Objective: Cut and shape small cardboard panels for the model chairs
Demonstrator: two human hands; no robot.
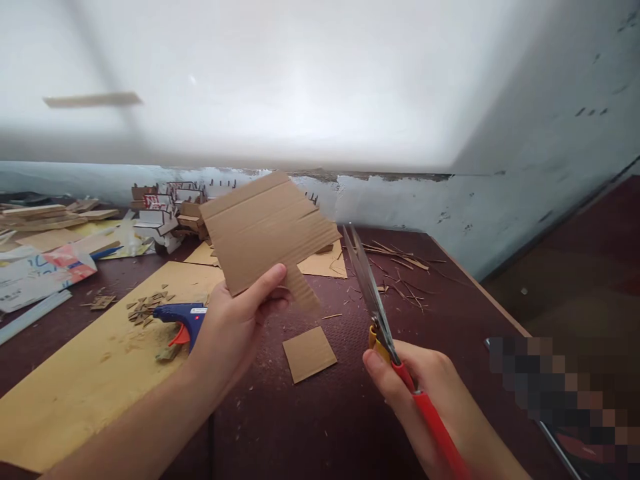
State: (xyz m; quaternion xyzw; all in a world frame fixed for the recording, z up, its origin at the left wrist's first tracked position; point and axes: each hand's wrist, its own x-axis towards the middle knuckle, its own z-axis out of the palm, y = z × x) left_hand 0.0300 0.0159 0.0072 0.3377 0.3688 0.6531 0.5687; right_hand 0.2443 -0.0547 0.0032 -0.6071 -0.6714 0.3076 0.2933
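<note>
My left hand [250, 310] grips a piece of corrugated cardboard [265, 230] by its lower edge, thumb on the near face. A corner has been cut out of this piece at its lower right. In my right hand [420, 380] is a pair of scissors [373, 293] with red and yellow handles, blades pointing up and nearly closed. The blade tips are close to the cardboard's right corner, with no cut visible between them. Below, a small cardboard square [310, 355] lies flat on the dark red table [345, 427].
A blue glue gun [180, 313] with an orange trigger rests on a tan board [90, 373] beside cardboard scraps [147, 307]. Small cardboard models [170, 213] stand near the wall. Thin cardboard strips [405, 267] litter the back right. Paper and wood pieces [50, 217] crowd the left.
</note>
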